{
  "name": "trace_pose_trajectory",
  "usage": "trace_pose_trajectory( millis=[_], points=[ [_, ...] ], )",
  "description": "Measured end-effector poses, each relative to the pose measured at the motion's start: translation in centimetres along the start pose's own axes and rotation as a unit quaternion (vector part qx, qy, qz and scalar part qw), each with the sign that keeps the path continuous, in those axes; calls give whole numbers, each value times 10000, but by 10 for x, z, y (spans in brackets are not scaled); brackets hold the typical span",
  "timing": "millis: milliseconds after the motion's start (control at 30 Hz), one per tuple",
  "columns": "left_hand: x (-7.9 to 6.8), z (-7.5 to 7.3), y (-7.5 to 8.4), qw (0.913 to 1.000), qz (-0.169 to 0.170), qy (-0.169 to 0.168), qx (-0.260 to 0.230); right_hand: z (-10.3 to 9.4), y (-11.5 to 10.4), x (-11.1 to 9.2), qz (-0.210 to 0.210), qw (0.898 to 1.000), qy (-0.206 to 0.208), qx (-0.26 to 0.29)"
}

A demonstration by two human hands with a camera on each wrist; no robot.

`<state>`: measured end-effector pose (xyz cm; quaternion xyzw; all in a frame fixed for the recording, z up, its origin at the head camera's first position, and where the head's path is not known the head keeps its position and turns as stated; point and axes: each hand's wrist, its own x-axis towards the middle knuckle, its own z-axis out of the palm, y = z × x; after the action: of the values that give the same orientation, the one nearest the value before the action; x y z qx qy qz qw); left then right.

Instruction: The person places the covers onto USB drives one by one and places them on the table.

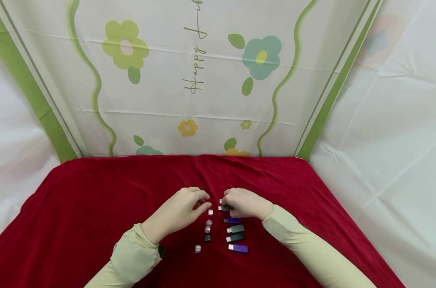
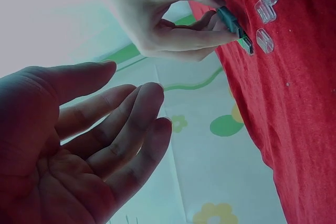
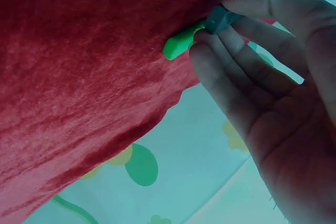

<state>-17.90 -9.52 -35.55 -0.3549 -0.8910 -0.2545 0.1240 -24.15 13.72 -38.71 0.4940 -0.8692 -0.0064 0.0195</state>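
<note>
My right hand (image 1: 247,203) pinches a dark grey USB flash drive (image 2: 230,20) between thumb and fingers, its metal plug (image 1: 220,208) facing left. Just beyond it, partly covered by the hand, lies a bright green USB flash drive (image 3: 181,43). My left hand (image 1: 185,208) hovers over the cloth with fingers loosely bent and nothing in them. Nearest to it is a clear plastic cap (image 1: 210,212). Closer to me, a column of drives holds a purple one (image 1: 234,220), a grey one (image 1: 236,229), a black one (image 1: 236,237) and another purple one (image 1: 238,248).
Left of the drives, more caps lie in a rough column: two clear caps (image 1: 208,226), a black cap (image 1: 207,238) and a clear cap (image 1: 198,249) nearest me. Red velvet cloth (image 1: 95,208) covers the table. A flower-printed white curtain (image 1: 218,100) hangs behind its far edge.
</note>
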Motion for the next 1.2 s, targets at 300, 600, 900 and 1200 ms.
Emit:
trace_pose_trajectory(
  millis=[300, 600, 900, 1200],
  points=[
    [0, -1, -1, 10000, -30, -27, 6, -7, -1, -1, 100, 9989, 119, 435],
    [0, -2, -1, 9999, -76, -17, 67, -14, -2, -6, 353, 9950, 708, 612],
    [1, -1, -2, 9998, -212, -21, 37, -32, 3, -14, 482, 9699, 1377, 1950],
    [1, 7, -9, 9993, -331, -124, 138, -42, 7, -20, 463, 9536, 1670, 2462]
  ],
)
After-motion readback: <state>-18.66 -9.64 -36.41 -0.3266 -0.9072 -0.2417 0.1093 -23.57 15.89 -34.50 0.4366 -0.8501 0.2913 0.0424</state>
